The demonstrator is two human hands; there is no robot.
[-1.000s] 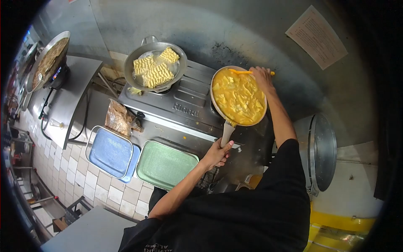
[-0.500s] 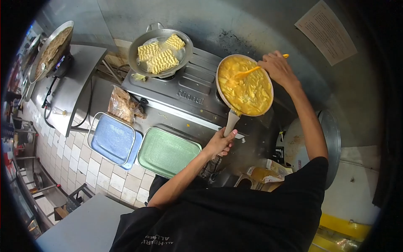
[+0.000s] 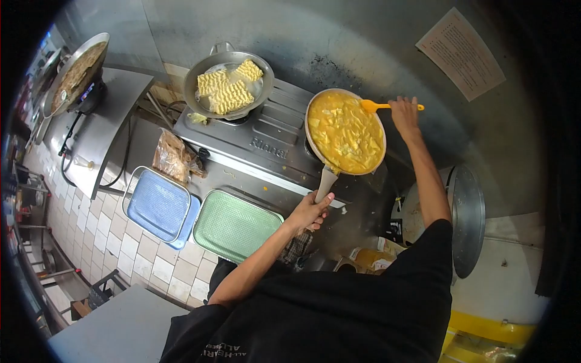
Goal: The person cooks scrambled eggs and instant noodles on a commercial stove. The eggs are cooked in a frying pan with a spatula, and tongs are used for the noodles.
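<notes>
My left hand (image 3: 310, 213) is wrapped around the pale handle of a frying pan (image 3: 327, 181), which sits on the right side of the stove. Yellow egg mixture with pale shredded pieces (image 3: 346, 133) fills the pan. Between the fingers of my right hand (image 3: 404, 115) is an orange spatula (image 3: 378, 106), its head at the pan's upper right rim, touching or just over the mixture. To the left, a metal wok (image 3: 264, 91) holds three blocks of instant noodles (image 3: 229, 94) in liquid.
The steel stove (image 3: 272, 130) stands against a metal wall bearing a paper notice (image 3: 461, 54). A green mesh tray (image 3: 236, 224), a blue mesh tray (image 3: 158, 204) and a plastic bag (image 3: 175, 157) lie along its front. A large round metal lid (image 3: 469, 221) is at right; another wok (image 3: 75, 75) stands far left.
My right hand has moved the spatula from the middle of the egg mixture to the pan's right rim. The left hand keeps its hold on the handle. The view has shifted slightly.
</notes>
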